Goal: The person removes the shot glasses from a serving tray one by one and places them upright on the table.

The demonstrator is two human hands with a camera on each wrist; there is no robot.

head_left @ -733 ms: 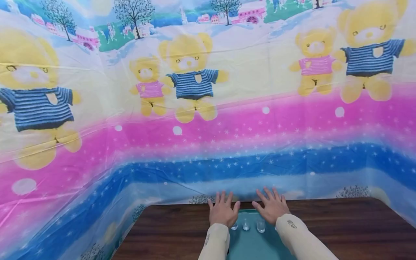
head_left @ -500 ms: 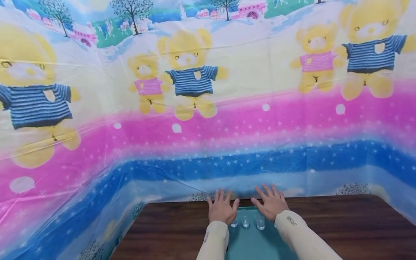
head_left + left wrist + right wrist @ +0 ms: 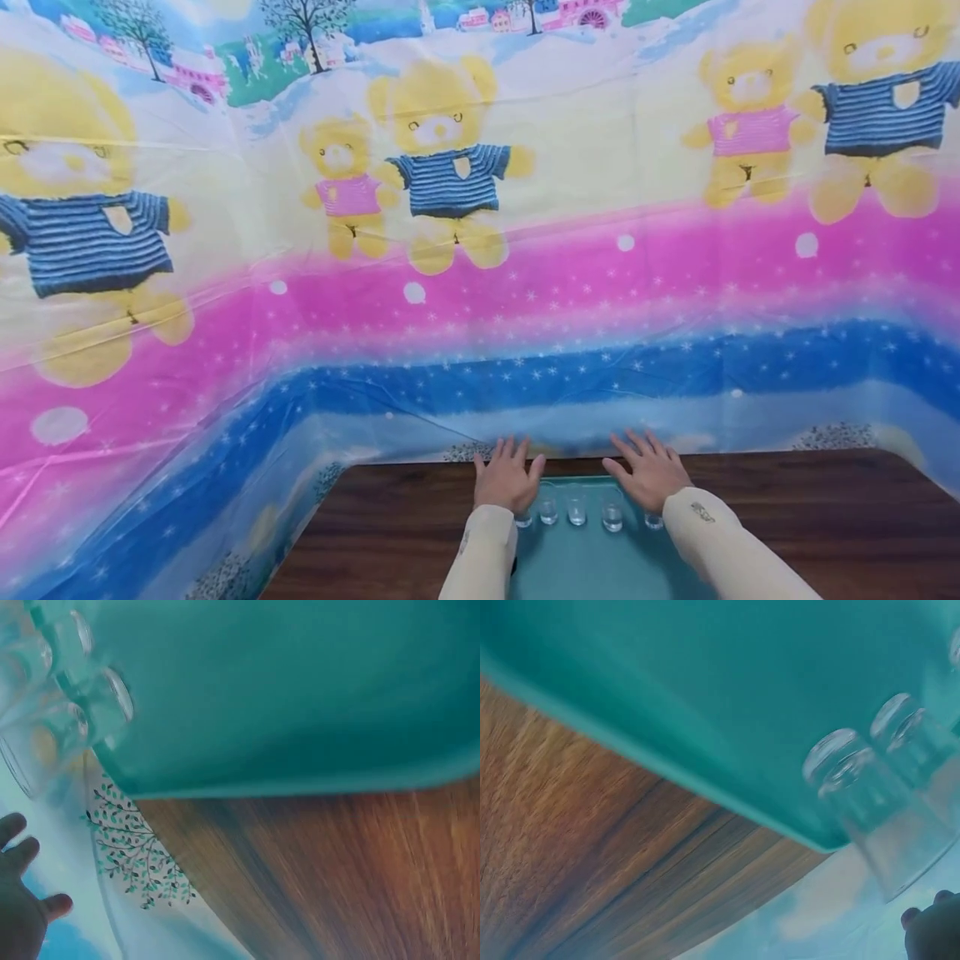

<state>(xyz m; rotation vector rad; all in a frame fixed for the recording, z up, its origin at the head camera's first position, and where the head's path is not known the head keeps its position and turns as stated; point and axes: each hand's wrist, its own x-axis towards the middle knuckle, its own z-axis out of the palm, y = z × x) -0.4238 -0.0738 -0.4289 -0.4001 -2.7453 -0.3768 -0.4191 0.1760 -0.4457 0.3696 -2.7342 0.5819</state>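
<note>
Small clear glasses (image 3: pixel 576 510), several in a row, stand on a teal tray (image 3: pixel 592 558) on the table. At the row's left end is my left hand (image 3: pixel 506 482), palm down with fingers spread and pointing forward. My right hand (image 3: pixel 651 477) is held likewise near the row's right end. Neither hand grips anything. Part of the outer glasses is hidden behind the hands and sleeves. In the left wrist view, glasses (image 3: pixel 64 724) stand close to the tray's edge, apart from the fingers. The right wrist view has an end glass (image 3: pixel 885 817) near my fingertips.
A dark wooden table (image 3: pixel 810 517) lies under the tray and extends on both sides. Behind it hangs a cloth (image 3: pixel 480 317) printed with bears, snowflakes and trees, reaching down to the table's back edge.
My hands have spread farther apart, the right one moving rightward and the left slightly leftward. More of the glasses shows between and beside them. The head view has shifted a little.
</note>
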